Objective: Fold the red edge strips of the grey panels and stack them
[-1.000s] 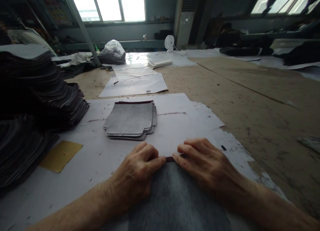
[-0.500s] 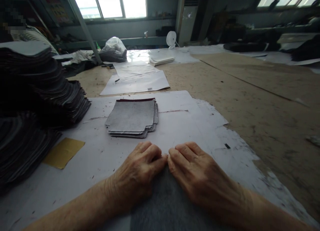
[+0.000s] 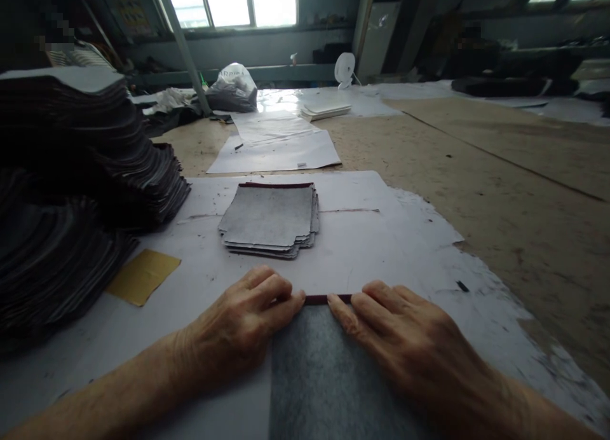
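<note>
A grey sheet of fabric-like material (image 3: 324,370) lies before me, with a narrow dark red folded strip (image 3: 317,299) along its far edge. At the left end of that strip, my left hand (image 3: 252,316) is closed, thumb and curled fingers pressed on the fold. My right hand (image 3: 405,335) presses the strip further right, its fingers bent and held together. A short stretch of the fold shows between the hands. Just beyond them sits a small stack of similar grey pieces (image 3: 269,214), the top one also with a dark red far edge.
Tall stacks of dark sheets (image 3: 143,173) stand at the left, near a yellowish card (image 3: 145,276). White paper (image 3: 352,236) covers the tabletop here. Farther back are more paper sheets (image 3: 276,151), a bagged bundle (image 3: 233,90), a white roll (image 3: 344,68) and a person's striped sleeve (image 3: 88,55).
My hands have moved apart along the far edge, uncovering the dark red fold between them. The view has shifted, so the surroundings appear further right.
</note>
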The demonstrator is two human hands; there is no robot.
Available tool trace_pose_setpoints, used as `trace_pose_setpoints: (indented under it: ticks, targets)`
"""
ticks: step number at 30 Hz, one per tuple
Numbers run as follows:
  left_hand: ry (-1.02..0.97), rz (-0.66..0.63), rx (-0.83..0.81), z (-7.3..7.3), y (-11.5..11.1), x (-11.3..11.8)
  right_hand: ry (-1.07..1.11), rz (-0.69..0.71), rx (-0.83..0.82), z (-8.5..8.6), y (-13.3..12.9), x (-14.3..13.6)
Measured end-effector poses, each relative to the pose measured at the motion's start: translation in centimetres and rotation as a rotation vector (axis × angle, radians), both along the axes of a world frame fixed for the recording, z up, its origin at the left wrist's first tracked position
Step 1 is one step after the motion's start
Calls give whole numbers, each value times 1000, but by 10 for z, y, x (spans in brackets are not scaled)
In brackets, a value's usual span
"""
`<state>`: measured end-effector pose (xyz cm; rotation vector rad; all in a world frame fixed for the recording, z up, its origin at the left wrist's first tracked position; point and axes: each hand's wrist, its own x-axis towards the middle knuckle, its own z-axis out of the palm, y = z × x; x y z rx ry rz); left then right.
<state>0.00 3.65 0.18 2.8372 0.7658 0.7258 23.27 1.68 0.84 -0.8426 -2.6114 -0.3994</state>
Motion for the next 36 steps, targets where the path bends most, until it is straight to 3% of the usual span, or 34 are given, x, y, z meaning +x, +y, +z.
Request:
trace_pose_setpoints:
  ticks: [7, 13, 17, 23, 26, 30, 34, 36]
  targets:
    - [25, -9, 24, -2, 1, 4, -42, -12, -19, 9, 5, -21]
    - [-17, 36, -87, 1, 2, -5, 157, 160, -158, -4, 13, -36]
    - [-107, 105, -54, 1, -14, -12, 240, 202, -251, -10, 17, -33]
    - [-8, 114, -4, 5, -38, -11, 163, 174, -350, -7, 22, -33]
    - [80, 130, -35, 7, -38, -10, 122, 153, -374, -4, 25, -35]
    - [-3, 132, 40, 7, -35, -9, 93, 145, -406, -2, 27, -37]
    - [95, 130, -72, 12, -36, -10, 47, 56, -463, 1, 25, -41]
    - [22, 111, -25, 11, -37, -10, 19, 10, -471, 3, 20, -43]
